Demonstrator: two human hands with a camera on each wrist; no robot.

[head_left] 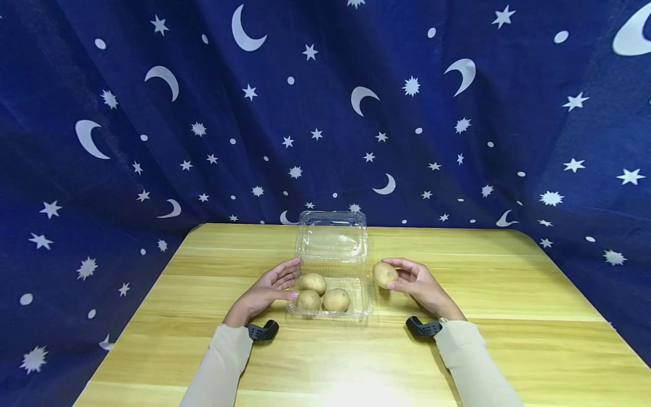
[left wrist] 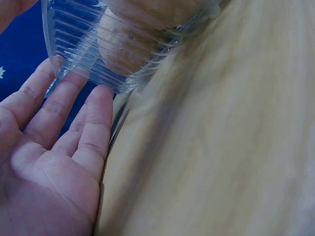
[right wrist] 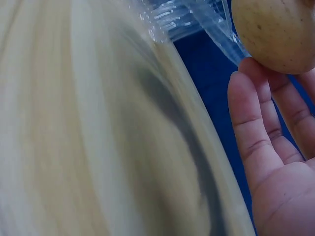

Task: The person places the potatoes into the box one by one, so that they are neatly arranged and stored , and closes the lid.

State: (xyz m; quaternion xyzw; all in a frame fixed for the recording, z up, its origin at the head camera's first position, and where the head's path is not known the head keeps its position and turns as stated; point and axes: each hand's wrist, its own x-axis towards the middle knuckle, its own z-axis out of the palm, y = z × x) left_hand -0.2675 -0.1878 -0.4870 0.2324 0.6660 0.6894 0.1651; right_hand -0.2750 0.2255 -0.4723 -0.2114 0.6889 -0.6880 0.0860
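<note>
Currently pinching potato (head_left: 383, 275) between thumb and fingers of right hand (head_left: 423, 287), with clear container (head_left: 360, 291) just left of pinch, three more potatoes (head_left: 335, 300) inside. Touching container's far-left side with left hand (head_left: 261, 293), fingers loosely spread. Could drop potato through shallow fingertip hold; might knock container wall if moved left too low.

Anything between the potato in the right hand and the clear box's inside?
Only the right wall of the clear box, beside the potato. The lid stands open at the back, the other potatoes sit toward the left, and the left hand is on the opposite side.
</note>
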